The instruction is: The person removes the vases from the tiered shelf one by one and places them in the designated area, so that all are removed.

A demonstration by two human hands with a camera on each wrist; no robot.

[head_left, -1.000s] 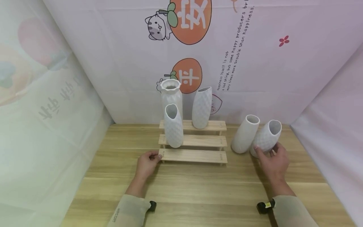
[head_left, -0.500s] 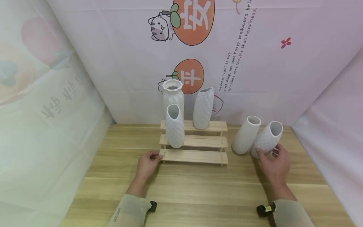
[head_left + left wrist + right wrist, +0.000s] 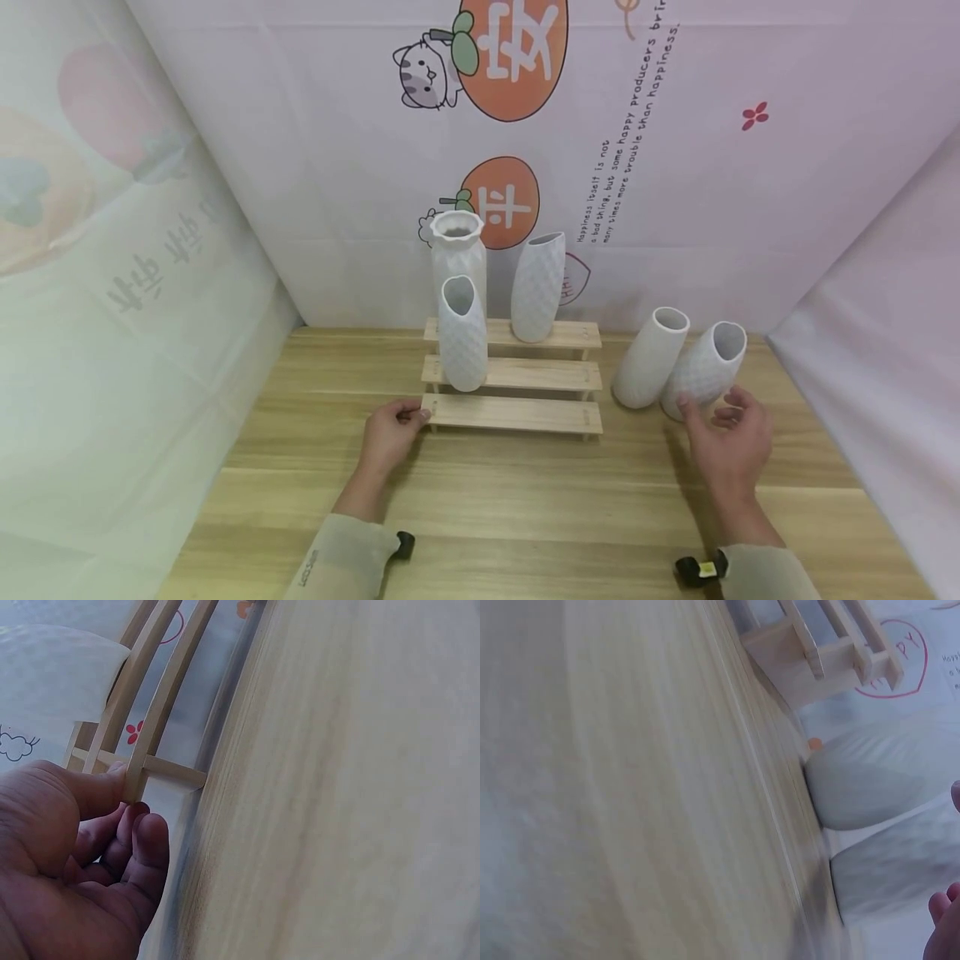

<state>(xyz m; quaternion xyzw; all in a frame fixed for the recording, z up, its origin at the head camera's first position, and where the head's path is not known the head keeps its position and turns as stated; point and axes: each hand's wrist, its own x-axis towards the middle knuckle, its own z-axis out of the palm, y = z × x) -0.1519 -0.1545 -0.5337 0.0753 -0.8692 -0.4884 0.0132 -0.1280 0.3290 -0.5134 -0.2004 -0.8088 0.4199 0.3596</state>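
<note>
My left hand (image 3: 388, 435) pinches the left end of the lowest shelf of a three-tier wooden display stand (image 3: 517, 412); thumb on top and fingers beneath show in the left wrist view. At the right, my right hand (image 3: 729, 442) is just in front of a white textured vase (image 3: 701, 375), fingers spread and relaxed, thumb tip overlapping the vase's lower side. Beside it stands a smoother white vase (image 3: 648, 362). The top shelf bears a tall vase with a scalloped rim (image 3: 457, 227) and a slant-mouthed vase (image 3: 538, 287). On the middle shelf, a smaller vase (image 3: 462, 346) stands at the left.
The stand and vases are on a wood-grain table (image 3: 525, 517). A white printed cloth (image 3: 337, 167) forms the back wall, with more pale cloth hanging at the left and right sides. Table surface shows between the two forearms.
My right hand has loosened from the textured vase and drawn slightly back, its fingers opening. The vase stays beside the smoother one. My left hand keeps its pinch on the shelf end.
</note>
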